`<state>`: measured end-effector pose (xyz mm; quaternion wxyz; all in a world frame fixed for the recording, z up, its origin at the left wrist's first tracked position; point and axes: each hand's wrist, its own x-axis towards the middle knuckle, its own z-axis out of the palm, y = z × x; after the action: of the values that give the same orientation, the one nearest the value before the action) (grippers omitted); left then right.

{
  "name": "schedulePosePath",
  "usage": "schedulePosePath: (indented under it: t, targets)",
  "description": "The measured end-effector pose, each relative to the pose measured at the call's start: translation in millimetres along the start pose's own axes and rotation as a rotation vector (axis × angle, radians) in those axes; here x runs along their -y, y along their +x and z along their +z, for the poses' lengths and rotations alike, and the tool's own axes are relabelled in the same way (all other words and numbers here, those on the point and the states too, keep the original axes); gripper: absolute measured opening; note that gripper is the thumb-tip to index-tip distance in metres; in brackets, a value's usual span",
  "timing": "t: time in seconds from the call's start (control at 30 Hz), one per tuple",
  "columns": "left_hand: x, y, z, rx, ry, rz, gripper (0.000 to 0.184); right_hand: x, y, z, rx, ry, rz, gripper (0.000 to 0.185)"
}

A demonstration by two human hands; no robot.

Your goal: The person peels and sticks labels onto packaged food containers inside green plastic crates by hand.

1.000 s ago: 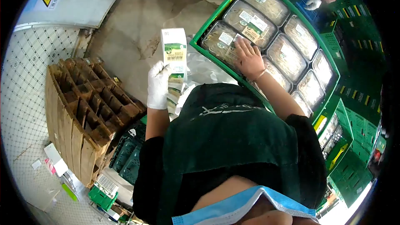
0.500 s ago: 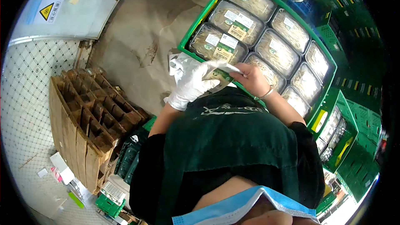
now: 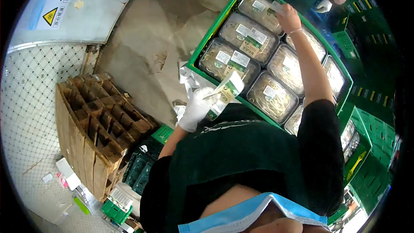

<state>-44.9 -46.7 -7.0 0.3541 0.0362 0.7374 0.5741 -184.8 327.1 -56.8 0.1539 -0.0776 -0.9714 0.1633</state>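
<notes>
In a white glove, my left hand (image 3: pixel 197 108) grips a strip of green and cream labels (image 3: pixel 230 88) near the crate's front edge. White backing paper (image 3: pixel 188 81) trails beside that hand. My bare right hand (image 3: pixel 288 18) reaches to the far end of the green crate (image 3: pixel 212 29). Its fingers pinch a label (image 3: pixel 276 7) against the lid of the farthest packed tray (image 3: pixel 258 5). Two nearer trays, one in the middle (image 3: pixel 249 36) and one in front (image 3: pixel 224 58), bear green and cream labels beside white stickers. Another tray (image 3: pixel 271 97) shows only a white sticker.
A wooden pallet (image 3: pixel 88 140) stands on its side at my left. Another green crate of trays (image 3: pixel 360 146) is at my right, near stacked green crates (image 3: pixel 375 125). A co-worker's gloved hand (image 3: pixel 323 5) shows at the top right.
My right hand has moved from the label strip to the far tray, taking a label with it. My left hand keeps the strip and has shifted slightly toward me.
</notes>
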Motion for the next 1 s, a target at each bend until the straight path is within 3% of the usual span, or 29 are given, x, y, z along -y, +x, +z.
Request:
schedulePosePath:
  t: [0.07, 0.1, 0.13, 0.2, 0.27, 0.3, 0.33, 0.4, 0.43, 0.47, 0.53, 0.57, 0.6, 0.67, 0.7, 0.73, 0.8, 0.87, 0.93, 1.0]
  targets:
    - [4.0, -7.3, -7.1, -0.035, -0.015, -0.032, 0.017, -3.7, -3.6, 17.8, 0.084, -0.356, 0.063, 0.047]
    - [3.3, -11.6, -9.6, -0.044, -0.182, -0.049, 0.017, -3.5, -6.3, 17.8, 0.083, -0.439, 0.135, 0.054]
    - [-0.1, -14.0, -12.1, -0.055, -0.349, -0.064, 0.017, 5.3, -15.0, 10.1, -0.047, -0.469, 0.137, 0.057]
    - [-5.9, -14.4, -11.6, 0.003, -0.335, -0.037, 0.019, 28.4, -35.7, -5.9, -0.177, -0.403, 0.104, 0.056]
    - [-4.0, -8.8, 1.1, -0.034, -0.356, 0.058, 0.019, 57.9, -77.1, -19.7, 0.234, 0.331, 0.109, 0.052]
    - [-11.7, -7.5, 6.8, 0.055, -0.499, 0.084, 0.026, 76.7, -102.9, -34.1, 0.549, 0.742, 0.065, 0.043]
    - [-12.8, -4.9, 9.2, 0.065, -0.496, 0.084, 0.026, 100.9, -121.3, -50.4, 0.626, 0.940, -0.165, 0.036]
    - [-15.2, 2.0, 12.7, 0.133, -0.262, 0.101, 0.029, 130.9, -147.0, -85.0, 0.633, 0.740, -0.114, 0.028]
    - [-20.5, 8.1, 10.5, 0.176, 0.004, -0.090, 0.026, 130.6, -158.8, -85.0, 0.557, 0.724, -0.117, 0.025]
    - [-27.2, 9.8, 21.0, 0.189, 0.011, -0.088, 0.026, 129.6, -169.8, -84.9, 0.478, 0.704, -0.118, 0.022]
    - [-53.7, 9.7, 53.3, 0.141, -0.204, 0.300, 0.022, 130.7, -193.1, -87.3, 0.469, 0.742, -0.011, 0.016]
    - [-39.0, 13.4, 60.3, 0.089, -0.157, 0.243, 0.016, 129.6, -202.0, -88.6, 0.372, 0.740, 0.029, 0.015]
    - [-53.9, 10.9, 71.1, 0.018, 0.066, 0.334, 0.012, 126.6, -208.3, -92.2, 0.274, 0.734, 0.068, 0.014]
    - [-49.0, 14.9, 80.4, -0.071, 0.485, 0.374, 0.021, 97.9, -205.6, -102.9, 0.229, 0.765, 0.101, 0.010]
    - [-44.5, 17.5, 84.5, 0.060, 0.412, 0.194, 0.029, 75.3, -199.5, -102.1, 0.103, 0.626, 0.106, 0.008]
    - [-57.2, 11.3, 92.2, 0.071, 0.432, 0.338, 0.027, 48.2, -184.4, -111.5, 0.042, 0.497, 0.150, 0.008]
    - [-36.9, 15.3, 89.4, 0.168, 0.333, 0.414, 0.022, -22.7, -149.2, -124.0, 0.054, 0.246, 0.070, 0.021]
    - [-22.6, 14.9, 86.9, 0.172, 0.242, 0.358, 0.020, -76.7, -121.9, -116.5, -0.048, -0.126, -0.011, 0.029]
    - [-9.9, 10.5, 88.1, 0.171, 0.148, 0.294, 0.018, -98.1, -114.5, -92.0, 0.080, -0.268, 0.039, 0.037]
    - [-1.0, 5.0, 88.6, 0.106, 0.029, 0.069, 0.018, -105.6, -118.0, -74.5, 0.207, -0.406, 0.080, 0.045]
